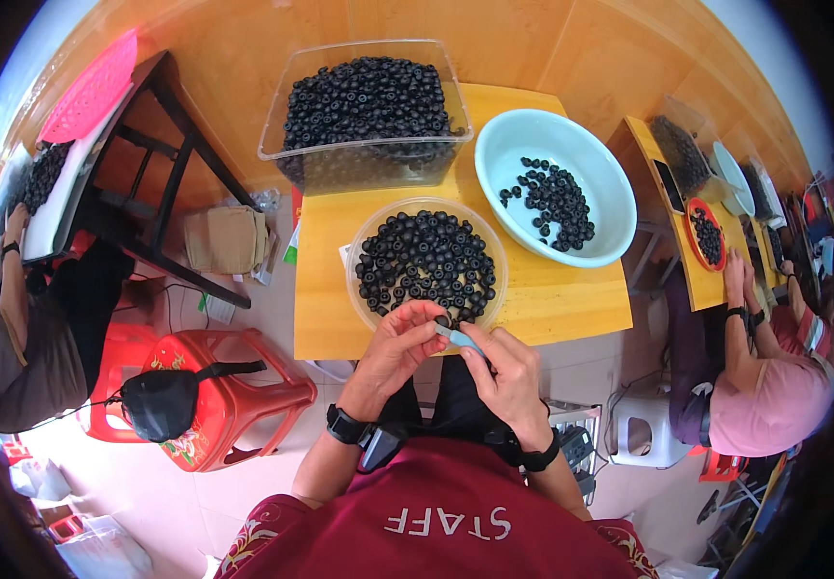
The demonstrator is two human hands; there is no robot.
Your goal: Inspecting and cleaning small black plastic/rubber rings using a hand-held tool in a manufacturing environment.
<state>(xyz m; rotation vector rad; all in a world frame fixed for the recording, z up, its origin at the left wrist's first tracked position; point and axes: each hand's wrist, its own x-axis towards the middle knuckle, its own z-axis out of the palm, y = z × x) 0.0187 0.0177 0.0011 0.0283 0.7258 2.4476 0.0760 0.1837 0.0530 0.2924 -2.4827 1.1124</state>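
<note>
My left hand (393, 355) pinches a small black ring-like part (443, 319) between thumb and fingers, at the near rim of a clear round tub (352, 285). In my right hand (510, 376) is a small knife (461, 340) with a light blue handle. Its short blade meets the black part or lies right beside it; my fingertips partly hide the contact. Many similar black parts (426, 253) with a hole in them fill the tub. Right of it, a pale blue bowl (530, 135) holds a smaller heap of them.
Behind the tub, a clear rectangular bin (369, 179) is heaped with black parts on the yellow table (325, 318). A red stool (272, 386) with a black bag (160, 403) stands left. Other people sit at tables on both sides, with a red bowl (695, 253) before one at right.
</note>
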